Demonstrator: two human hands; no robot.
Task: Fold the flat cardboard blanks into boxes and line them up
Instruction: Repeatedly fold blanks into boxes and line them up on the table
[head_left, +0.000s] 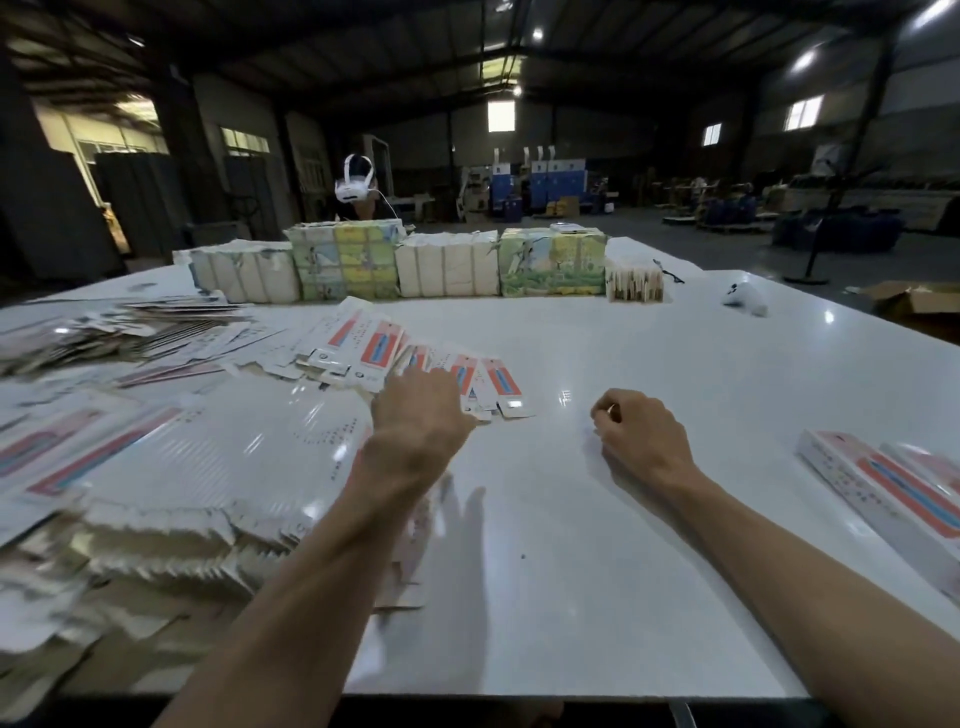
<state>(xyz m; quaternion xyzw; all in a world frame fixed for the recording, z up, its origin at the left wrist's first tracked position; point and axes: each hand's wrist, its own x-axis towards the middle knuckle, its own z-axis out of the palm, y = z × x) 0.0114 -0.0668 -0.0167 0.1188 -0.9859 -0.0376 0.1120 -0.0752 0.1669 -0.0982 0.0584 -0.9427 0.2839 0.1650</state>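
Flat white cardboard blanks with red and blue stripes lie fanned out in the middle of the white table. My left hand reaches onto the near end of this fan, fingers stretched forward and touching the blanks. My right hand rests on the bare table to the right with fingers curled and nothing visibly held. Folded boxes with the same red and blue print lie side by side at the right edge.
Large heaps of flat blanks cover the left side of the table. Bundled stacks of printed cartons form a row at the far edge, with a person wearing a white headset behind. A small white object lies far right.
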